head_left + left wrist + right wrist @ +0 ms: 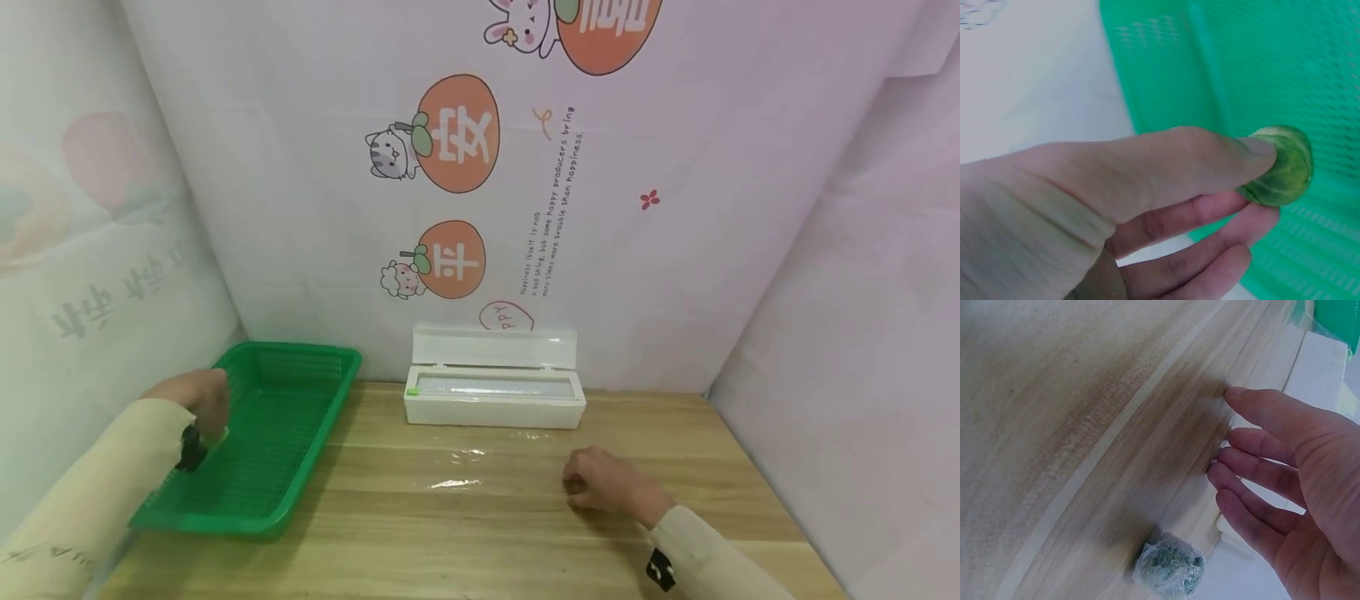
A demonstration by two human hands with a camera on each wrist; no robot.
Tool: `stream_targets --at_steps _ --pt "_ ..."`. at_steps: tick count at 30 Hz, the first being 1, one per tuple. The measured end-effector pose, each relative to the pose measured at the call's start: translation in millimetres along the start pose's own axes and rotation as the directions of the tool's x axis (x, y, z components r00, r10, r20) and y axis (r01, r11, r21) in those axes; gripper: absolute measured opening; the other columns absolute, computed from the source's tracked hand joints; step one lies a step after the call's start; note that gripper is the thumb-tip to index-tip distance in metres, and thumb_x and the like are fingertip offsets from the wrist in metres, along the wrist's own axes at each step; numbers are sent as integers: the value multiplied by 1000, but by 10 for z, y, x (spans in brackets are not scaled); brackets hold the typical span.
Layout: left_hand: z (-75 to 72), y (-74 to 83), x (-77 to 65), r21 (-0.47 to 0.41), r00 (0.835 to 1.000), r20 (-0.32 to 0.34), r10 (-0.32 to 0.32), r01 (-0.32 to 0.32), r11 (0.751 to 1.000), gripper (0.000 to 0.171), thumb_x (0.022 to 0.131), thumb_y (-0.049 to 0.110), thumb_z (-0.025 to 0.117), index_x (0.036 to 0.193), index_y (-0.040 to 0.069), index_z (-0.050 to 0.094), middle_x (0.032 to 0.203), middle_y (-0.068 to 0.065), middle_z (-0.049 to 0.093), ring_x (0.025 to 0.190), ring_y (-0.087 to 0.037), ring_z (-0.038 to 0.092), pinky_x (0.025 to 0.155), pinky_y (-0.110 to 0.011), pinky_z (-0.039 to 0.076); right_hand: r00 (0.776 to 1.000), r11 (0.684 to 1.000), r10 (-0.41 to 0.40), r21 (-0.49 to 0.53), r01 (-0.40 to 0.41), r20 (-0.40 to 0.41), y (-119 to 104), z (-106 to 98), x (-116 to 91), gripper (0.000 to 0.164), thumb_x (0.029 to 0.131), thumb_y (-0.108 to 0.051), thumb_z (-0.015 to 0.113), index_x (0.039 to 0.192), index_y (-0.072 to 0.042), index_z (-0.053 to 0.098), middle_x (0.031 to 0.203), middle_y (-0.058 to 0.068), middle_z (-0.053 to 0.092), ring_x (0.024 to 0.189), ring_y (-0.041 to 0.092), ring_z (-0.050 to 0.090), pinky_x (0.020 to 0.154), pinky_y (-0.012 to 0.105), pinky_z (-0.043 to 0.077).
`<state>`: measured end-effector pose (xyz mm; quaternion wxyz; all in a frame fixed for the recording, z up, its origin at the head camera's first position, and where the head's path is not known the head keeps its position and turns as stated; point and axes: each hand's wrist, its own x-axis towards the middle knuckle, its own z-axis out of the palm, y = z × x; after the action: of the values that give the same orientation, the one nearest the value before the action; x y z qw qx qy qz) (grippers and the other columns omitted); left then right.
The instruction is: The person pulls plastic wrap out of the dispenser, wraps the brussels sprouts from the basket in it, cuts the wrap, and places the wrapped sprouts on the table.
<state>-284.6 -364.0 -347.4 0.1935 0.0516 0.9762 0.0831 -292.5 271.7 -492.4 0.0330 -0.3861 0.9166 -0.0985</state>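
In the left wrist view, my left hand [197,398] pinches a small round green Brussels sprout [1288,169] between thumb and fingers, over the green basket [281,500]. The sprout is hidden in the head view. My right hand [609,482] is low over the wooden table, its fingers loosely bent and the thumb apart from them. Fingertips are right at the tabletop beside a sheet of clear plastic film [453,483], which shows as bright glints. A green lump in clear wrap [1169,565] lies near that hand in the right wrist view.
A white cling film box [495,410] with its lid raised stands at the back of the wooden table [375,550], against the printed backdrop [300,167]. White sheets also hang as walls on the left and right [862,333].
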Motion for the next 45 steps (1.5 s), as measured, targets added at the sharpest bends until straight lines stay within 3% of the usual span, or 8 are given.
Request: stream_targets --at_steps 3,7,20,27,30,38,43,45 --pt "-65 74 -17 -47 998 -22 60 -61 997 40 86 10 80 60 19 52 59 8 42 57 -9 34 52 -23 35 1000 1000 -7 5 7 2 1 7 -2 13 87 -15 85 84 -13 73 80 -5 65 73 0 48 64 21 48" --pt "-220 256 -40 -70 982 -83 168 -174 982 13 85 13 84 83 9 72 83 -2 69 77 -17 61 65 -36 55 1000 1000 -11 8 11 4 -2 4 0 14 87 -14 85 82 -13 71 77 -5 62 72 0 45 63 19 45" --pt "-285 1197 14 -19 875 -270 402 -423 906 8 90 14 83 94 8 79 98 -6 77 89 -19 73 79 -41 63 1000 999 -23 -27 22 -13 27 -3 -12 20 86 -16 86 78 -15 68 75 -7 59 70 -1 42 62 19 42" --pt "-115 1709 232 -52 870 -271 412 -440 896 6 88 8 82 93 9 79 99 -7 78 89 -19 76 81 -36 65 999 999 -33 -28 32 -10 24 -4 -8 22 86 -16 86 77 -16 66 75 -6 59 71 -2 42 62 19 42" --pt "-13 1884 321 -84 842 -275 465 -502 861 8 86 4 83 92 6 78 96 -7 78 89 -19 77 81 -34 65 999 999 -35 -24 35 -7 -4 -12 -9 22 86 -16 86 77 -15 66 75 -6 59 71 -2 42 63 19 42" --pt "353 2341 587 -215 804 -301 513 -581 785 9 88 5 83 95 8 79 97 -4 77 89 -13 76 78 -25 64 1000 999 -23 -22 23 -6 -8 -5 -13 17 86 -15 86 81 -14 70 76 -7 61 71 -1 44 62 19 44" --pt "707 2559 790 -324 770 -353 532 -634 702 12 87 1 83 98 3 78 100 -9 77 89 -16 78 76 -21 64 1000 1000 -27 -16 26 -8 -4 3 -17 19 87 -15 86 79 -16 69 75 -7 61 70 -1 44 61 18 44" --pt "861 2635 868 -377 771 -368 520 -635 674 14 87 2 83 99 3 78 102 -10 77 88 -17 78 77 -21 63 1000 1000 -24 -14 24 -10 1 7 -17 19 87 -15 86 79 -16 69 76 -6 61 70 -1 44 61 18 44"
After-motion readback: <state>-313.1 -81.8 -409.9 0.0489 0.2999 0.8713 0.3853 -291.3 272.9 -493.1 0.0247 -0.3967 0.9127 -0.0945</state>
